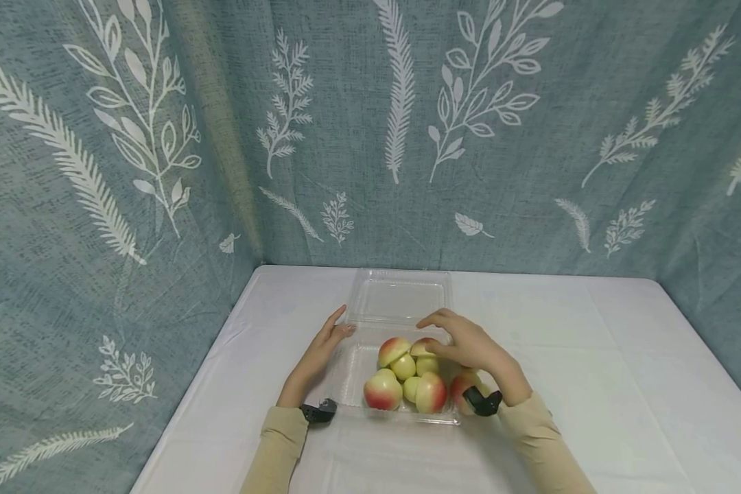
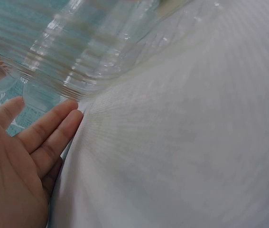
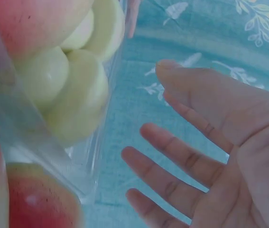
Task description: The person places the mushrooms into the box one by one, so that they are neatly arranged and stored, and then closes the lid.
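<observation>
A clear plastic clamshell box [image 1: 352,384] stands on the table with its lid folded back. Inside it are several peach-like fruits [image 1: 383,390], yellow-green with red patches, some overlapping. My left hand [image 1: 324,350] is at the box's left side; in the left wrist view its extended fingers [image 2: 53,126] are by the ribbed plastic wall, contact unclear. Over the back right of the box is my right hand [image 1: 469,343], its thumb in front of a fruit. The right wrist view shows the right hand [image 3: 219,142] with spread fingers, apart from the fruits and holding nothing.
More red-and-yellow fruit [image 1: 463,387] lies outside the box on the right, partly hidden by the right wrist's camera. The transparent lid [image 1: 401,298] lies towards the back of the white-covered table [image 1: 568,357]. A blue-green curtain [image 1: 358,151] hangs behind and at both sides.
</observation>
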{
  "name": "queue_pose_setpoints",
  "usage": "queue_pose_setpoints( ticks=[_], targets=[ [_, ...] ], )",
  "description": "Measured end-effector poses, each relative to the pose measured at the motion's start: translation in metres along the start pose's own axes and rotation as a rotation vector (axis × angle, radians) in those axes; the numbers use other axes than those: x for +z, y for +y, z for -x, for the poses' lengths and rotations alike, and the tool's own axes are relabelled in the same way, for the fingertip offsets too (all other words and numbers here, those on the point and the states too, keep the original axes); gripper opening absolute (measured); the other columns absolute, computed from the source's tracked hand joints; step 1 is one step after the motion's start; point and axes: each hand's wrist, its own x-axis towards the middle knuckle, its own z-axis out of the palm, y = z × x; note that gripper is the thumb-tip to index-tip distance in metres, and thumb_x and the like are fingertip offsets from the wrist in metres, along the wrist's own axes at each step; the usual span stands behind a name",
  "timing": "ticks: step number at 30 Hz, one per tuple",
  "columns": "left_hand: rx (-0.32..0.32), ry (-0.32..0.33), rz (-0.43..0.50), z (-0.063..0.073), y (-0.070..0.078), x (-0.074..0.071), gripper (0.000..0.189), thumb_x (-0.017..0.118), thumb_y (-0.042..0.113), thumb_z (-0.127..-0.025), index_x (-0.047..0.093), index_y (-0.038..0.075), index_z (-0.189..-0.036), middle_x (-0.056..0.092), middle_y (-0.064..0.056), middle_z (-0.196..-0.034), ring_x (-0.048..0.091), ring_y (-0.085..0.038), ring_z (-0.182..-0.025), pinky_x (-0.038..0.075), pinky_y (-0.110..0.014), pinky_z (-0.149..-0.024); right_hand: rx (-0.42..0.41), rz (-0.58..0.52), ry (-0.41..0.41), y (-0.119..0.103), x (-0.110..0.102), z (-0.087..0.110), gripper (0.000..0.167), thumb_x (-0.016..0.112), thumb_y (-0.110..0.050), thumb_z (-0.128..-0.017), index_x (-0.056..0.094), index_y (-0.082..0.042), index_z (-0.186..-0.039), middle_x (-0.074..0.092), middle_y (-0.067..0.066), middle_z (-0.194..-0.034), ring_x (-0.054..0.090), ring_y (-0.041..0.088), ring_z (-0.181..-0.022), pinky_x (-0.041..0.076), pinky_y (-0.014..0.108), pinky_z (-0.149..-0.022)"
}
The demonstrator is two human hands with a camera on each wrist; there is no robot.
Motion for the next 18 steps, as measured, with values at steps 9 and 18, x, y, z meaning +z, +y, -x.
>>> queue_pose_setpoints(
  ticks=[9,18],
  targets=[
    [0.012,-0.009,0.011,0.001,0.002,0.000,0.056,0.042,0.035,-0.099,0.021,0.019,-0.148,0.051,-0.019,-0.133,0.047,-0.034,-0.124,0.021,-0.055,-0.109,0.036,-0.020,0.021,-0.001,-0.010,0.011,0.033,0.066,-0.018,-0.086,0.060,-0.011,-0.117,0.057,0.006,-0.117,0.055,0.030,-0.111,0.046,0.047,-0.090],
    [-0.001,0.003,0.000,0.001,-0.001,0.000,0.056,0.043,0.041,-0.097,0.023,0.026,-0.147,0.053,-0.016,-0.132,0.048,-0.032,-0.123,0.022,-0.055,-0.109,0.058,-0.019,0.028,0.009,-0.015,0.020,0.034,0.066,-0.015,-0.086,0.059,-0.011,-0.119,0.056,0.007,-0.119,0.055,0.033,-0.111,0.046,0.048,-0.090]
  ],
)
